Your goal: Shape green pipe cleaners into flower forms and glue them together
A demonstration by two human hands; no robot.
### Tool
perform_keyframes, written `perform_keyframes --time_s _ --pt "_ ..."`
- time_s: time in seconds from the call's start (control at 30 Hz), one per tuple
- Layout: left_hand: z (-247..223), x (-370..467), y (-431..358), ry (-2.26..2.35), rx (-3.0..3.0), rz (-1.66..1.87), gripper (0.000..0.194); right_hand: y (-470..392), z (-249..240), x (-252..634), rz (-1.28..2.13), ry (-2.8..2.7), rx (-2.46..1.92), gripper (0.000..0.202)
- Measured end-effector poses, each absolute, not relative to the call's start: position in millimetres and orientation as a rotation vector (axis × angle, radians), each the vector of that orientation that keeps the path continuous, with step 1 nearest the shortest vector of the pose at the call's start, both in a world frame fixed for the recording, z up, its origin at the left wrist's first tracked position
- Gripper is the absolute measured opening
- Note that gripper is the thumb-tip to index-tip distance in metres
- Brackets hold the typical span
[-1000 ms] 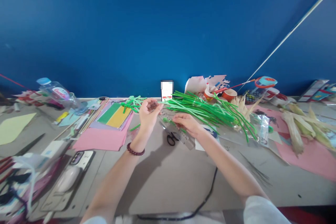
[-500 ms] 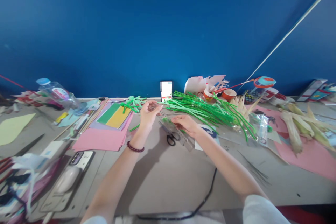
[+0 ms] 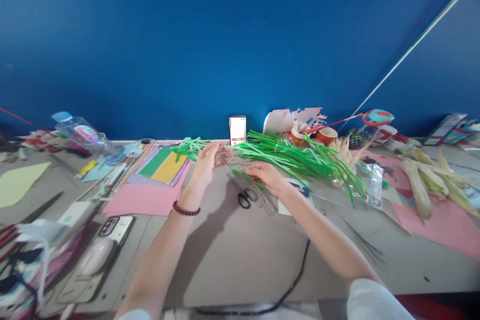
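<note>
Reaching over the grey worktop (image 3: 240,270), my left hand (image 3: 205,164) and right hand (image 3: 267,176) are apart, near a clear plastic ruler (image 3: 264,199). I cannot tell whether either grips it.

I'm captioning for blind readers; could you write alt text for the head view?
A person's left hand and right hand are close together over a grey table, near black-handled scissors and a clear ruler. Beyond them, a large heap of green stems spreads right; pink paper lies left, and a lit phone stands before a blue wall.
</note>
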State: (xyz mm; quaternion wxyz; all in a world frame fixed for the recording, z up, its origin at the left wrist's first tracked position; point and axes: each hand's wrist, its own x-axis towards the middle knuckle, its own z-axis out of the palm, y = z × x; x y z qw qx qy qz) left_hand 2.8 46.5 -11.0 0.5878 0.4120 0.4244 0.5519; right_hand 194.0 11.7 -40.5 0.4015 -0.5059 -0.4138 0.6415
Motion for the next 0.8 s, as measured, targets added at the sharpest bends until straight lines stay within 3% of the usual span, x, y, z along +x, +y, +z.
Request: perform_keyframes --time_s 0.4,0.63,0.8 --pt "-5.1 -2.8 45.1 0.988 1.014 1.22 0.035 9.8 -32.3 195.4 1.568 -1.118 -1.299 0.025" --pt "-0.1 -13.4 47.5 1.134 1.123 1.366 0.032 15.8 -29.7 205.1 1.528 -1.107 -1.308 0.022" --pt "-1.7 -30.5 51.0 1.196 1.405 0.959 0.023 15.5 -22.0 219.0 1.3 -1.424 -1.36 0.017"
